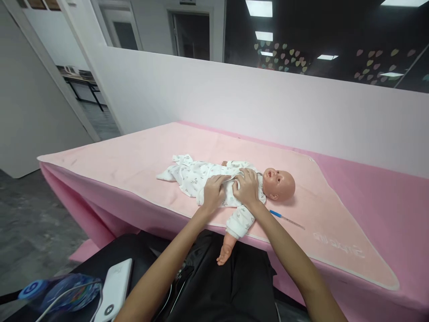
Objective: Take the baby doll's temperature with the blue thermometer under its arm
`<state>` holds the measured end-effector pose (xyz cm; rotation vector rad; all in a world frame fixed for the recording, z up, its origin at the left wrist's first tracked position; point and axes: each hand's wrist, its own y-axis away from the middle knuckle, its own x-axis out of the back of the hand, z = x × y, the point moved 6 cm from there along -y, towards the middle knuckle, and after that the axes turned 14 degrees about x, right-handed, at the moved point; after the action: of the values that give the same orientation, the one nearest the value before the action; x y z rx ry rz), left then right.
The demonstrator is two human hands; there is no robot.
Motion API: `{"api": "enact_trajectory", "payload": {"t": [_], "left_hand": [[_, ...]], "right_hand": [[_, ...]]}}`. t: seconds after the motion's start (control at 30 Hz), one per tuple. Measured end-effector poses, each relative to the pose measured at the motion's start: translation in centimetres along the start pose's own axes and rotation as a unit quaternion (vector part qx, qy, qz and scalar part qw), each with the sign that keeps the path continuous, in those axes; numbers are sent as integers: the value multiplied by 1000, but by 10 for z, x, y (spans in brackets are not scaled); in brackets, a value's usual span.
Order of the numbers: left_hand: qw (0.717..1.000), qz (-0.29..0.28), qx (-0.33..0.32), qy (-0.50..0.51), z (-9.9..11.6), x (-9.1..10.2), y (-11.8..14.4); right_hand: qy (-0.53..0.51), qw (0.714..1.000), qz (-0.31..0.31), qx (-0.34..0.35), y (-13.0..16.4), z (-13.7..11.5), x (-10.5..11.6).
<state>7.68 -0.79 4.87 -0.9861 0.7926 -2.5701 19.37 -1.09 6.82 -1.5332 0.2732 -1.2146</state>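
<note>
A baby doll (234,188) is laid on its back near the front edge of a pink blanket (134,165), head toward the right. The left hand (214,190) is pressed flat on the white printed romper (194,176), fingers together; the right hand (247,187) is laid beside it on the chest, fingers apparently gathering the cloth, though a pinch cannot be confirmed. The fabric is judged soft, light and easily bunched; the doll's head appears rigid. The torso is best held, not the limp sleeve. One arm (228,246) overhangs the table edge. A blue-tipped thermometer (286,218) lies just beside. Ample open blanket is available leftward.
</note>
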Motion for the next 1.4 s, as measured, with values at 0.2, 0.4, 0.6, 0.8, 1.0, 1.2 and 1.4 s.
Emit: {"api": "enact_trajectory", "payload": {"t": [0.2, 0.4, 0.6, 0.8, 1.0, 1.2, 1.4], "left_hand": [[997, -9, -29, -66, 7, -5, 3], [997, 13, -30, -76, 12, -2, 5], [995, 30, -17, -94, 14, -2, 2], [994, 11, -43, -101, 11, -9, 0], [998, -25, -14, -54, 3, -12, -2], [999, -48, 12, -20, 0, -13, -4], [998, -54, 38, -6, 0, -14, -5]], "right_hand": [[-82, 997, -2, -12, 6, 1, 1], [-99, 994, 51, -2, 5, -1, 9], [-79, 995, 48, -24, 8, 1, 4], [-78, 996, 22, -39, 10, 3, -1], [-87, 994, 26, -53, 11, 4, -1], [-98, 992, 28, -71, 12, 6, -3], [-112, 988, 16, -101, 13, 8, -4]]}}
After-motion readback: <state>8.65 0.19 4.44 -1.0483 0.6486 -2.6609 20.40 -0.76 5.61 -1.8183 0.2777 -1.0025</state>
